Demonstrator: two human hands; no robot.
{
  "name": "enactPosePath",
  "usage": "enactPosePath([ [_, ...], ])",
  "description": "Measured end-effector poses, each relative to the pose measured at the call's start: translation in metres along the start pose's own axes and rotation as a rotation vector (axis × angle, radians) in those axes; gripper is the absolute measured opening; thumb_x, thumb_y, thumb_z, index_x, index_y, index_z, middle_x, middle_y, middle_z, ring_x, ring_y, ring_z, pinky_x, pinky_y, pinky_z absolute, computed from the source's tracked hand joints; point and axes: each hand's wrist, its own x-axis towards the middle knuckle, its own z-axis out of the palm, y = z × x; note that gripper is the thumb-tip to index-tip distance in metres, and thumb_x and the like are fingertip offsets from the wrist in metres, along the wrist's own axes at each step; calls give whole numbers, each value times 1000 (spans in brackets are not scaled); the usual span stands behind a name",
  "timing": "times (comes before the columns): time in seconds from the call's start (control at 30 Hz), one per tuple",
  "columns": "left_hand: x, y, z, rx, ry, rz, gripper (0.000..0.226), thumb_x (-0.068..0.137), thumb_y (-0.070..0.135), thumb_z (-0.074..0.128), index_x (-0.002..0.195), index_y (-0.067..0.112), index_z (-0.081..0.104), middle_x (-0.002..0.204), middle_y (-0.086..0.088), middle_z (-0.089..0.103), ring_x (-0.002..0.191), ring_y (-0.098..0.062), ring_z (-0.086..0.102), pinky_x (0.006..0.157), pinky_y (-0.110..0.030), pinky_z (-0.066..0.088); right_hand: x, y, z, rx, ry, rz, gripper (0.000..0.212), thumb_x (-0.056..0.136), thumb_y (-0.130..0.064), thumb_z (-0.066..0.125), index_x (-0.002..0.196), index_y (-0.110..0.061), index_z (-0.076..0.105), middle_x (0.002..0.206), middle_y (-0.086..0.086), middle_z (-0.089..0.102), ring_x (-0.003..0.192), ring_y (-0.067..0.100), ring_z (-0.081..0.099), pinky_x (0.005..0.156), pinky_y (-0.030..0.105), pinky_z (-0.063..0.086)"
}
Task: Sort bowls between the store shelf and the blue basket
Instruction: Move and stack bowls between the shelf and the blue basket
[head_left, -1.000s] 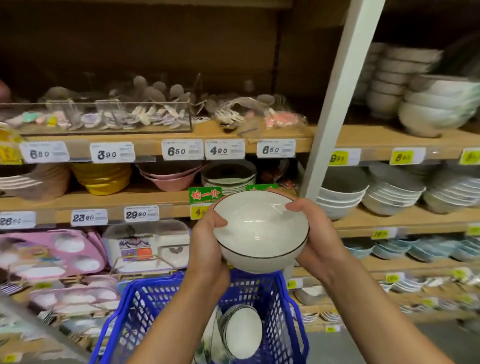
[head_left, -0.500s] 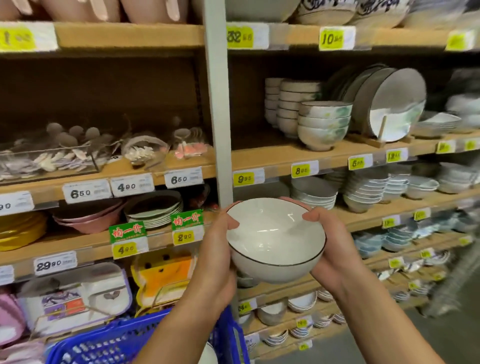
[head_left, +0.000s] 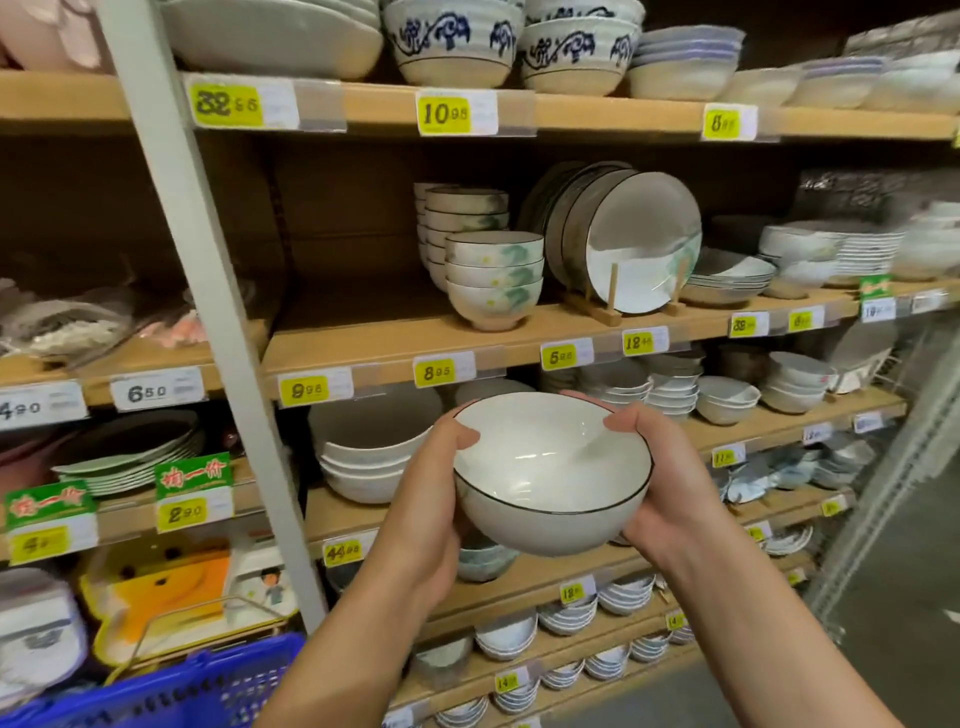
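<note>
Both hands grip 1 white bowl (head_left: 550, 467), held up in the near middle of the scene in front of the store shelf (head_left: 395, 338). The bowl is round and deep, glossy white inside and out, with a thin dark line running along its rim. It tilts slightly toward the viewer, so its bare interior shows, with pale reflections on the glaze. The left hand (head_left: 431, 493) clasps the bowl's left side with the thumb hooked over the rim. The right hand (head_left: 660, 483) clasps the right side, its thumb likewise lying over the rim. The bowl touches no shelf board. It hangs level with a far stack of plain white bowls (head_left: 369, 457) and below the yellow 9.98 price tag (head_left: 304, 391).

The blue basket (head_left: 171, 691) sits at the near left, well apart from the bowl and lower. Only a corner of its mesh wall and rim shows. The rest is cut off by the frame edge, so what lies in it cannot be told.

The fingers of both hands are hidden behind and under the bowl. The bowl also covers the shelf items directly behind it. The far right shelves are blurred, and several price tags there cannot be read. A grey upright post (head_left: 208, 312) hides part of the left shelving.
</note>
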Motion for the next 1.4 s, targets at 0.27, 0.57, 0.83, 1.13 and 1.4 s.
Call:
enactPosePath([
  [0.27, 28, -6, 40, 46, 3, 12, 25, 88, 27, 49, 103, 25, 69, 97, 1, 76, 101, -24, 65, 78, -39, 53, 21, -34, -32, 49, 44, -23, 37, 83, -13, 38, 101, -9, 70, 90, 13, 75, 67, 28, 72, 55, 34, 58],
  [0.57, 75, -6, 66, 13, -46, 170, 27, 74, 38, 51, 95, 39, 69, 104, 9, 72, 104, -16, 64, 84, -40, 53, 65, -63, -35, 59, 140, -61, 42, 86, -15, 38, 116, -7, 66, 112, 18, 71, 94, 36, 66, 74, 37, 57],
  [0.83, 123, 9, 77, 22, -132, 340, 63, 67, 46, 61, 129, 41, 50, 114, 18, 65, 109, -4, 60, 98, -35, 48, 114, -89, -21, 88, 186, -167, 39, 85, -13, 41, 111, -9, 69, 105, 15, 73, 94, 34, 67, 60, 35, 60],
  [1.13, 149, 11, 77, 82, -72, 415, 79, 56, 56, 63, 132, 48, 41, 110, 26, 62, 102, 5, 60, 91, -30, 52, 157, -92, -21, 40, 88, -126, 39, 85, -14, 40, 111, -8, 68, 105, 17, 73, 102, 38, 66, 81, 43, 58],
  [1.4, 159, 23, 75, 106, 157, 437, 53, 64, 47, 52, 116, 45, 56, 110, 11, 66, 108, -17, 60, 84, -38, 55, 179, -95, -15, -50, -138, -27, 41, 79, -11, 45, 111, -15, 70, 106, 10, 74, 103, 32, 66, 85, 43, 55],
])
